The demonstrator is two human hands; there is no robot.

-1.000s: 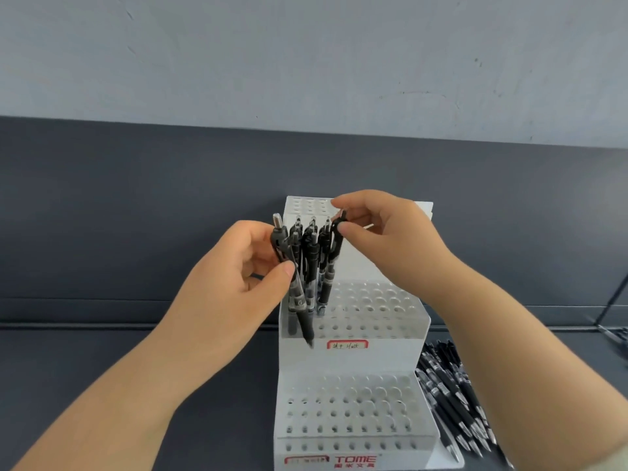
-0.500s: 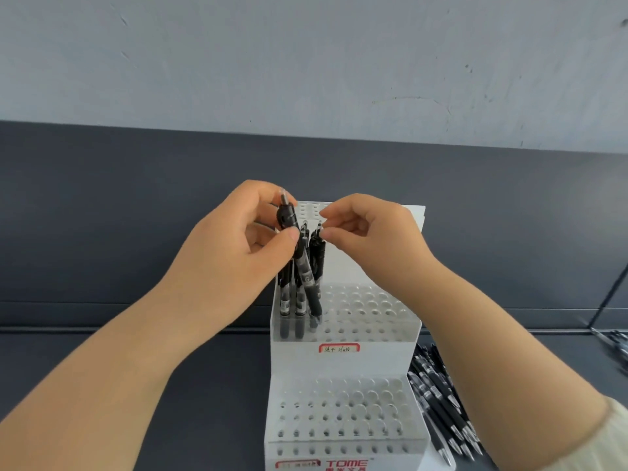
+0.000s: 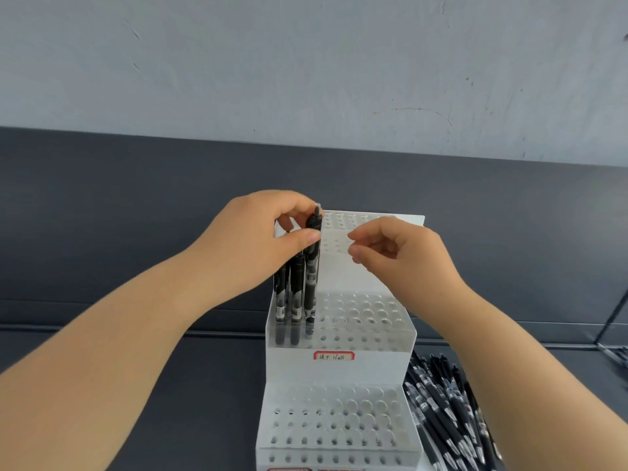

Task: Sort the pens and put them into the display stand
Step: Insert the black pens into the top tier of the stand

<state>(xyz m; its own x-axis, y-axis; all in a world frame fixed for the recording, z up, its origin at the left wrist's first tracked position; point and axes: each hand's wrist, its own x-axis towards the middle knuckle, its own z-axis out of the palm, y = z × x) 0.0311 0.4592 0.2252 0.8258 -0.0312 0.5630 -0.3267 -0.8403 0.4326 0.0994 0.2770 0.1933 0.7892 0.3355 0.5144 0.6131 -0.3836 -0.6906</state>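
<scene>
A white stepped display stand (image 3: 339, 368) with rows of round holes stands in front of me. Several black pens (image 3: 295, 294) stand upright in the left holes of its middle tier. My left hand (image 3: 258, 246) pinches the top of one black pen (image 3: 312, 266), whose tip sits in a hole of that tier. To the right, level with the stand's top tier, my right hand (image 3: 397, 253) hovers with fingers curled and nothing in it. A pile of loose black pens (image 3: 448, 416) lies on the table right of the stand.
The stand sits on a dark grey table (image 3: 210, 385) against a dark grey back panel below a pale wall. A red-framed label (image 3: 334, 356) is stuck on the middle tier's front. A thin dark rod (image 3: 611, 317) leans at the far right edge.
My right hand let go of the pens and drew away to the right, empty. My left hand brought its pen upright and lowered its tip into a middle-tier hole.
</scene>
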